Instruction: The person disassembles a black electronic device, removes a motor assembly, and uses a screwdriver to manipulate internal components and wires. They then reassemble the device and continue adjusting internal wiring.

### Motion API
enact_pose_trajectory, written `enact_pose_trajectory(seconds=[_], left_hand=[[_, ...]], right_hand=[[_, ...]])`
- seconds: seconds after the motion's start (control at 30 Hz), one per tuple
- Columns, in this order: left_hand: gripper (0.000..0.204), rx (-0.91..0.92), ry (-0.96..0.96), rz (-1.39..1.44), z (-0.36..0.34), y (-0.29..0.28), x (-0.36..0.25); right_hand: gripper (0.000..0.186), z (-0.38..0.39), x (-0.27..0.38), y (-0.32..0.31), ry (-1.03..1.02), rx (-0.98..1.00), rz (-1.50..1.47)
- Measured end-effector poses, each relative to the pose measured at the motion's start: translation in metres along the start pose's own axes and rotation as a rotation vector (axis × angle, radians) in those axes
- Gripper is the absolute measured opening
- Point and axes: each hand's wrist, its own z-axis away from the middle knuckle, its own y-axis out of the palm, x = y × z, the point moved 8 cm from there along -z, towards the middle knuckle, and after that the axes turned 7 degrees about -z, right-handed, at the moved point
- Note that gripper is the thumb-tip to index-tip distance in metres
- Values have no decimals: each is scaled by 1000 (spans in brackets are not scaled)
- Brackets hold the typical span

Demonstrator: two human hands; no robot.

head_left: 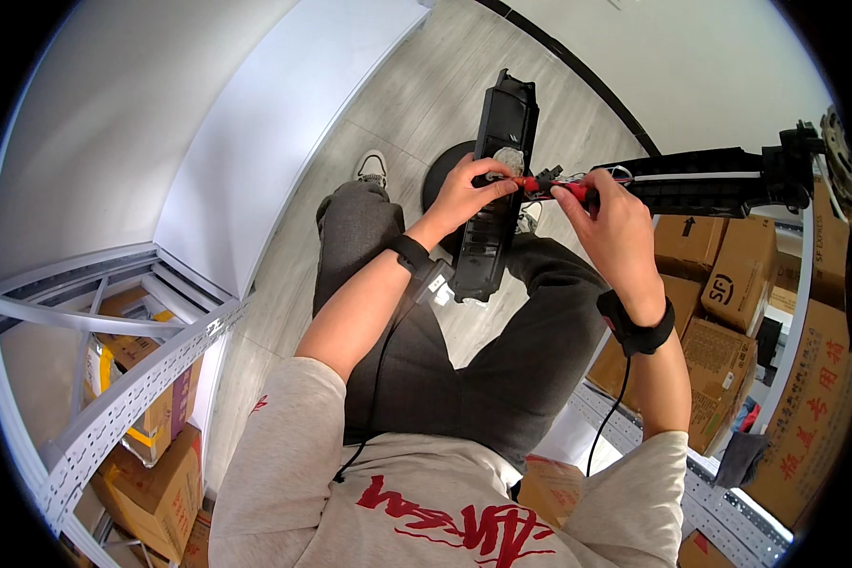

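Screwdriver work in hand: we are seated, with a long black plastic housing (494, 189) propped upright between our knees above a round black base (442, 170) on the floor (417, 95). Our left hand (466, 194) is curled around the housing's left edge at its upper half, fingers closed on it, steadying it. Our right hand (608, 213) is pinched shut on a red-handled screwdriver (554, 186), which lies nearly level with its tip at a pale round part (508, 157) inside the housing. Whether the tip is seated in a screw we cannot tell.

To do this well, we judge: keep the driver square to the fastener, press along its axis before turning, and let the left hand take the counter-force so the housing does not twist.

A black arm-like assembly (701, 180) reaches in from the right, close behind the right hand. Cardboard boxes (719, 284) sit on metal shelving (133, 379) at both sides.
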Motion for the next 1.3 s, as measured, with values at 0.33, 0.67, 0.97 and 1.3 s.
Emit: enact_pose_trajectory(seconds=[0.33, 0.67, 0.97, 1.3], left_hand=[[22, 31, 60, -118, 0, 4, -6], [20, -6, 35, -161, 0, 3, 5], [20, 55, 3, -249, 0, 6, 0], [18, 12, -12, -168, 1, 4, 3]], right_hand=[[23, 8, 2, 0, -136, 62, 72], [26, 10, 11, -1, -190, 10, 41], [23, 9, 18, -6, -205, -19, -29], [22, 9, 18, -8, -216, -32, -20]])
